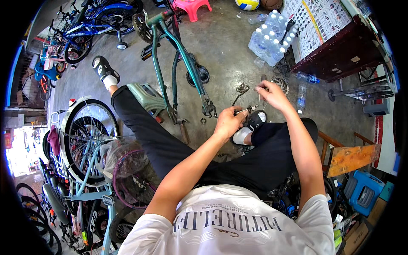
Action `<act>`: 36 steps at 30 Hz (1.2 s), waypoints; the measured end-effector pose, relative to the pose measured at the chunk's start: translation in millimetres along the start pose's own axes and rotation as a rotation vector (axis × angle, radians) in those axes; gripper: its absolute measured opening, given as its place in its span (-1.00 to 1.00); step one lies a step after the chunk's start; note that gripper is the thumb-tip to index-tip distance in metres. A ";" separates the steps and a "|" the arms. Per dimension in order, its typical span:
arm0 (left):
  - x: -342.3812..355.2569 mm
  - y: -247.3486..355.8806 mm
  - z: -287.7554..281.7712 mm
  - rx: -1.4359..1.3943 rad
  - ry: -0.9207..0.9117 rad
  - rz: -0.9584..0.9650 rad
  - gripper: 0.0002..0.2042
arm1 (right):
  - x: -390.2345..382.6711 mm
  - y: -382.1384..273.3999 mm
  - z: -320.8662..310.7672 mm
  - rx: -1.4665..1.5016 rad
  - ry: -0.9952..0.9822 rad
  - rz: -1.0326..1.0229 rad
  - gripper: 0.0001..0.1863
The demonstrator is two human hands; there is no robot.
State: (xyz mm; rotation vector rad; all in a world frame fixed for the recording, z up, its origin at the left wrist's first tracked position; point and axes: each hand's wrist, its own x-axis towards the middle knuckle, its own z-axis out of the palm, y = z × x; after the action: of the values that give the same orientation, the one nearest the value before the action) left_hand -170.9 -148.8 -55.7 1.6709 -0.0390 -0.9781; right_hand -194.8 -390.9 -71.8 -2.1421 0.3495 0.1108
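Note:
My left hand [229, 123] is closed around a small dark metal bike part [251, 109] with a silvery end, just above my shoe [256, 120]. What kind of part it is, I cannot make out. Beside it, my right hand [273, 94] pinches a thin tool with a dark handle [263, 78], which looks like a screwdriver; its shaft points down toward the part. On the floor beyond my hands lies a bunched bicycle chain [242, 88]. A green bicycle frame [187, 55] without its wheel stands ahead of my left hand.
A hammer [183, 131] and a small metal ring [203, 121] lie near the frame. Wrapped water bottles [272, 36] stand far right, before a dark red cabinet [340, 59]. Bicycles and a wheel [87, 140] crowd the left. A wooden chair [352, 159] is at right.

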 end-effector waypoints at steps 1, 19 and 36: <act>0.3 0.3 2.1 0.016 -0.007 0.002 -0.65 | -6.8 -3.2 -3.2 0.161 -0.038 0.132 -0.63; 21.0 -29.7 12.0 0.202 0.315 0.290 -0.71 | -7.5 -0.8 28.2 0.361 -0.240 0.139 -0.61; 14.1 -11.1 8.2 0.254 0.432 0.487 -0.75 | 4.0 -24.5 24.2 0.360 -0.166 0.158 -0.49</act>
State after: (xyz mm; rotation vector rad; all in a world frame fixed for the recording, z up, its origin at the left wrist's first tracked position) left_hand -171.7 -158.3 -72.9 1.9493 -0.2778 -0.2447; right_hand -182.5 -358.8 -66.7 -1.7356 0.4078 0.2924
